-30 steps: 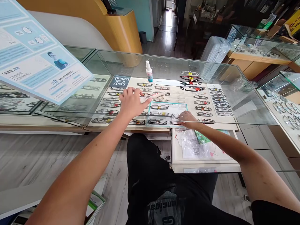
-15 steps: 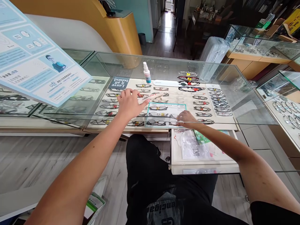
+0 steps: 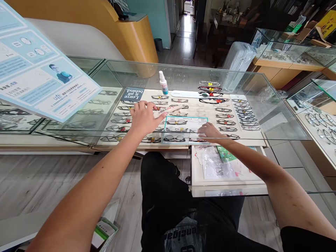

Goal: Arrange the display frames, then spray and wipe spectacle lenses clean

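My left hand [image 3: 144,117] is over the glass showcase counter, its thumb and fingers closed on a slim white packet with red print [image 3: 168,111]. The packet points away to the right. My right hand [image 3: 209,132] rests low over the glass, near the right side of a blue-edged sheet [image 3: 166,122]. Its fingers are apart and I see nothing in them. Below and around both hands lie rows of eyeglass frames [image 3: 176,122], seen through the glass. Beyond the packet a white spray bottle [image 3: 163,85] stands upright on the counter.
Under my right forearm an open drawer [image 3: 195,180] holds clear plastic bags [image 3: 215,164] and a green packet. A large blue printed board [image 3: 52,94] leans in from the left. Several frames [image 3: 212,100] sit at the counter's back right, near a dark sign [image 3: 132,93].
Both hands stay in nearly the same place, with the packet still in my left hand. The view has shifted very slightly.
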`<state>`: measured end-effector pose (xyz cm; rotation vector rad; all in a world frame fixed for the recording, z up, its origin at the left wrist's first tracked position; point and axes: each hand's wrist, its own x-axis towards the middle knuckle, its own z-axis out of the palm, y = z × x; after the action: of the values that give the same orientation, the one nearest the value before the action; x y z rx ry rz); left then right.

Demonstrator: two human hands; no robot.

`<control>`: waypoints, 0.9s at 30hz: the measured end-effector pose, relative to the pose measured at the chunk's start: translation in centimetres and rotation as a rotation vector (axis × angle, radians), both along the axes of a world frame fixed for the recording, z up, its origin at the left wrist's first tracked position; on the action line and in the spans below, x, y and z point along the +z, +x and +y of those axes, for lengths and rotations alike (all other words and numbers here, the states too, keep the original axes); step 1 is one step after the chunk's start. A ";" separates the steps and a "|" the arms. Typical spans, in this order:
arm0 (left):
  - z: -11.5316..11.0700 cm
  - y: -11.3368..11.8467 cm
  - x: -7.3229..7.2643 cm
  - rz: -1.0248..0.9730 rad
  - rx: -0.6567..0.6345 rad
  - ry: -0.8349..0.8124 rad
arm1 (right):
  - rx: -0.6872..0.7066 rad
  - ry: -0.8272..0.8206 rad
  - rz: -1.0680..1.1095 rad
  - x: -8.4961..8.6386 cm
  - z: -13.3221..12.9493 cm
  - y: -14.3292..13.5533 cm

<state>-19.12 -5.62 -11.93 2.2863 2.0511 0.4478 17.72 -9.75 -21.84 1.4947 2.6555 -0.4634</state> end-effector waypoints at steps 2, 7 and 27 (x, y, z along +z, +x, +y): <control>0.0 0.0 0.0 0.007 0.002 -0.002 | 0.002 -0.009 -0.015 0.2 0.0 -0.2; -0.1 0.0 0.1 0.006 0.001 0.000 | 0.017 0.036 -0.085 1.9 -0.7 -1.7; -0.1 -0.3 0.1 -0.062 -0.070 0.091 | -0.126 0.473 -0.098 20.4 1.0 -0.1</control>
<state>-19.46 -5.75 -11.83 2.3538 1.9540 0.6123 17.63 -8.78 -1.48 1.7476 2.7238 0.2520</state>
